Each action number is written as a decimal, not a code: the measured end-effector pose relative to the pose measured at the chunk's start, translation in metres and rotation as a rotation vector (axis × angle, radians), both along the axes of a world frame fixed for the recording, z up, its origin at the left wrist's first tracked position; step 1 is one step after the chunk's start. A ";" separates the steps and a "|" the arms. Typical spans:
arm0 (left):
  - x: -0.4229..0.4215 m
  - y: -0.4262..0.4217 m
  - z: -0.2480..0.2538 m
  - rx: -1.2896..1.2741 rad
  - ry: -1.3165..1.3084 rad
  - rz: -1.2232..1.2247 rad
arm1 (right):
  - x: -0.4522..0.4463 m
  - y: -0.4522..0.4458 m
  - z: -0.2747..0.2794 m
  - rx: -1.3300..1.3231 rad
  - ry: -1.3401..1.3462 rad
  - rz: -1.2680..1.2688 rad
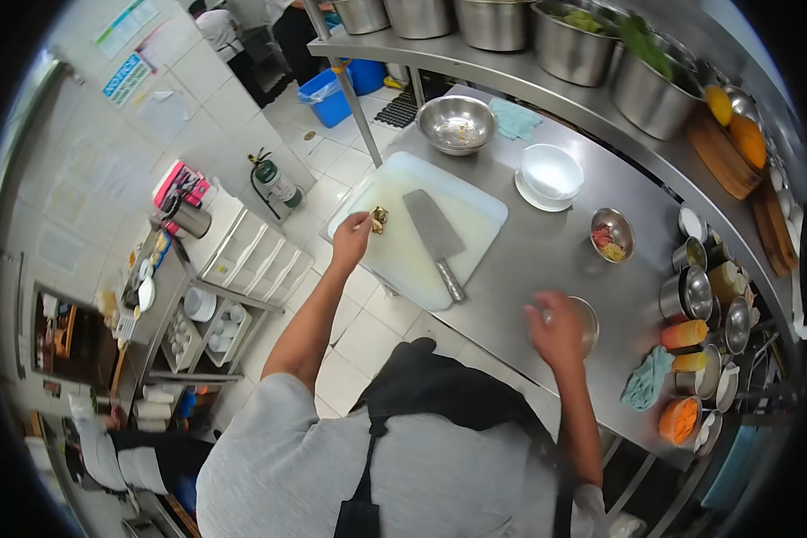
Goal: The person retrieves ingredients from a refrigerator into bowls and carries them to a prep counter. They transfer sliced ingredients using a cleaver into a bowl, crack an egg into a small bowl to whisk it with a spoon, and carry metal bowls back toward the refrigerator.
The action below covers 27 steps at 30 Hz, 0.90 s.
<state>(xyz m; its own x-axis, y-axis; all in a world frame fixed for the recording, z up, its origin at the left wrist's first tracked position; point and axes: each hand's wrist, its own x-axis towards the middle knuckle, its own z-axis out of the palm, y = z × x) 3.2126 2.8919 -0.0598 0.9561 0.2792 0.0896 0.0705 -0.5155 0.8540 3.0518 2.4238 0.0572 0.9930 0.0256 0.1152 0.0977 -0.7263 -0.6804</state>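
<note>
My left hand is at the left part of the white cutting board, its fingertips pinched at a little heap of small brown food pieces. Their exact kind is too small to make out. A cleaver lies flat to the right of the heap, its handle toward me. My right hand, smeared by motion, is over the steel table at the left side of a small metal bowl. It partly covers this bowl, and whether the fingers grip anything is unclear.
Beyond the board stand a large metal bowl, a teal cloth and white bowls. A small metal bowl holds red and yellow bits. Sauce bottles line the right. A shelf with steel pots overhangs the far edge.
</note>
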 end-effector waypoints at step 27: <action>0.066 -0.008 -0.005 0.228 -0.158 -0.458 | 0.083 0.295 -0.093 0.746 0.775 -0.250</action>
